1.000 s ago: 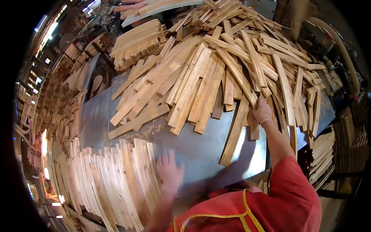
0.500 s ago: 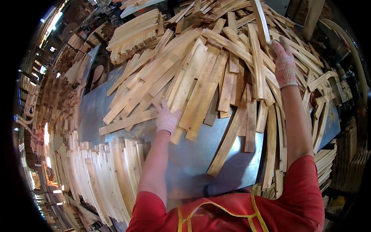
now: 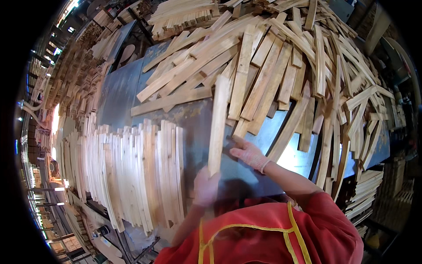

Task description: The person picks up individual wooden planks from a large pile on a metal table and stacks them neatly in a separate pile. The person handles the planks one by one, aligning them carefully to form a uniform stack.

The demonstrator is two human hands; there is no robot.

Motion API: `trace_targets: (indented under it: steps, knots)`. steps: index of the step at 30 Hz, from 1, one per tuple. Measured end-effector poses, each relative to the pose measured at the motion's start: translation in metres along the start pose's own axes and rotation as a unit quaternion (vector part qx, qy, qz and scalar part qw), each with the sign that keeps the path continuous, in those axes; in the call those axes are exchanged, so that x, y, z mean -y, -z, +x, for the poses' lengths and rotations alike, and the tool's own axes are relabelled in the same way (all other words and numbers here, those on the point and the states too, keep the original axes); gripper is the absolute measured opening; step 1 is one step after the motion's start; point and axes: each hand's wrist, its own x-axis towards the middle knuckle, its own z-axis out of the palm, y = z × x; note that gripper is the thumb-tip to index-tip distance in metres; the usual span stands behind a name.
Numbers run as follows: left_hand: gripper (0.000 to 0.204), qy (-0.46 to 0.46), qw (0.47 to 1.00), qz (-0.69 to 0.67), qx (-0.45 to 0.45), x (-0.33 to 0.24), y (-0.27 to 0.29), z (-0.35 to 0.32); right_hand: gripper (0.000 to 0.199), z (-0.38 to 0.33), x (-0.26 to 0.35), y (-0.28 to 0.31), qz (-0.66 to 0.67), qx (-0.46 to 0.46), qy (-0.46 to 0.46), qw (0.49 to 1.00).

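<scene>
Plank in left grip — long axis forward, slightly rightward

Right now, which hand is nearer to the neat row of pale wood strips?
Left. The left hand, holding a board, is just right of the row of strips; the right hand is farther right, near the loose boards.

There are two hands, one raised slat and dozens (overlapping) of other slats.
</scene>
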Motion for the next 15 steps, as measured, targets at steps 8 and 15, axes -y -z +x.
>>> trace_targets:
  steps: [8, 15]
  knots:
    - [0.056, -0.111, 0.846, 0.417, -0.312, 0.200, 0.022, -0.092, 0.065, -0.035, 0.021, -0.096, -0.152, 0.115, -0.023, 0.981]
    - [0.077, -0.164, 0.922, 0.324, -0.134, 0.083, 0.055, -0.052, 0.069, -0.061, 0.041, 0.053, -0.101, -0.238, 0.047, 0.965]
